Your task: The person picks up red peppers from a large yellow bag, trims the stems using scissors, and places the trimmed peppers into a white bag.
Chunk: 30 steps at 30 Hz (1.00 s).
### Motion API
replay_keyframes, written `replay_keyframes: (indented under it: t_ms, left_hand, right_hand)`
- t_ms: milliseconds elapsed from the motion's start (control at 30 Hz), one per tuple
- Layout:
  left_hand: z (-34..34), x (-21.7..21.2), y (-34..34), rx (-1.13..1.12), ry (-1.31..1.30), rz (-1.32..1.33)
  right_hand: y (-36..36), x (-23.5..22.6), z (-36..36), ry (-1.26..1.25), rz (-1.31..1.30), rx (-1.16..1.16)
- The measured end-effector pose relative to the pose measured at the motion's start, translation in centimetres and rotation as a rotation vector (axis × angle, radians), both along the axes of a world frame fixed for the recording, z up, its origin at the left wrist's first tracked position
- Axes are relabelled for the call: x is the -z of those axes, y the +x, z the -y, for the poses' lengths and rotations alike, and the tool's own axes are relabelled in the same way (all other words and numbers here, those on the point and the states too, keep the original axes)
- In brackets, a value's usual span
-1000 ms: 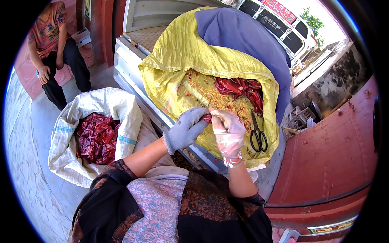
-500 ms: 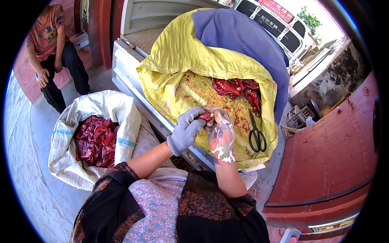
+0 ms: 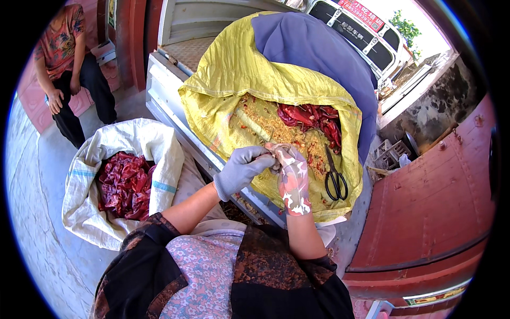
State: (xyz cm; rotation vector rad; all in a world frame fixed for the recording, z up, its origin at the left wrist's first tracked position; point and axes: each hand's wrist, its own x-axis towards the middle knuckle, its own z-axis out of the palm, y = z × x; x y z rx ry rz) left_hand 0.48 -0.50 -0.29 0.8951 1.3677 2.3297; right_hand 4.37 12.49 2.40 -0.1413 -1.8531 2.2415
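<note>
My left hand (image 3: 241,169), in a grey glove, meets my right hand (image 3: 292,178), in a camouflage-patterned glove, over the near edge of the yellow woven sack (image 3: 207,114). Fingers of both are pinched together around a dried chili pepper, which they hide almost wholly. Inside the sack lie pale yellow seeds (image 3: 276,125) with red scraps, and a heap of dried red chilies (image 3: 309,115) at the far side. Black-handled scissors (image 3: 336,183) rest on the sack to the right of my right hand.
A white woven sack (image 3: 79,204) of dark-red chilies (image 3: 125,186) stands at left. The yellow sack lies on a truck bed (image 3: 164,87), with a purple-blue cloth (image 3: 319,48) behind it. Another person (image 3: 66,64) sits at upper left. A red metal door (image 3: 425,196) is at right.
My left hand has rolled inward and its fingers have closed nearer the right fingertips. The red pepper, plain between them earlier, is now mostly covered. The right hand has shifted slightly.
</note>
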Motion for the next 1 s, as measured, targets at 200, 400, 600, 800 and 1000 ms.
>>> replay_keyframes:
  t_ms: [200,400,600,800,1000]
  left_hand:
    - [-0.2,0.4,0.1,-0.004,0.048,0.102]
    - [0.9,2.3,-0.7,-0.021,0.193,0.159]
    - [2.2,2.9,-0.6,0.088,0.158,0.243]
    - [1.7,4.6,-1.3,0.243,0.130,0.314]
    - [1.4,5.0,-0.9,0.347,0.219,0.443]
  right_hand:
    - [-0.9,0.8,-0.5,-0.320,0.105,-0.152]
    - [-2.2,-0.6,-3.6,0.292,0.144,-0.131]
    - [-5.7,-0.7,-7.4,1.485,-0.240,0.100]
    - [-12.9,0.7,-14.2,2.210,-0.154,0.536]
    - [-7.3,1.3,-12.5,1.707,-0.183,0.461]
